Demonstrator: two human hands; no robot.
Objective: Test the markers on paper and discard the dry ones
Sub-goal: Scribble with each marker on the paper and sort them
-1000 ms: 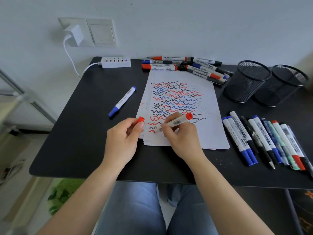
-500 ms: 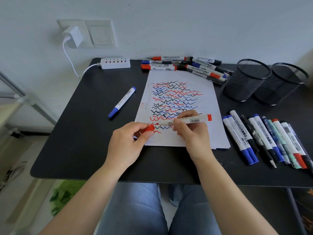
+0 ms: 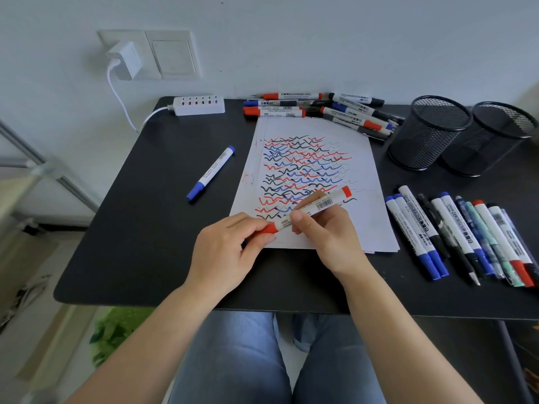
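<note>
A white sheet of paper (image 3: 367, 228) covered in red, blue and black squiggles lies in the middle of the black table (image 3: 145, 228). Over its lower part my right hand (image 3: 329, 231) grips the white barrel of a red marker (image 3: 323, 204), which lies nearly level with its red end pointing right. My left hand (image 3: 224, 252) pinches the red cap (image 3: 268, 228) at the marker's left end, and the cap sits on the barrel.
A blue marker (image 3: 211, 172) lies alone left of the paper. Several markers (image 3: 320, 107) are piled behind the paper, and a row of several more (image 3: 460, 234) lies to the right. Two black mesh cups (image 3: 428, 132) stand at the back right. A white power strip (image 3: 199, 104) rests by the wall.
My right hand lifted the marker off the paper and turned it level. My left hand brought the red cap to its tip, and the cap is now on the marker.
</note>
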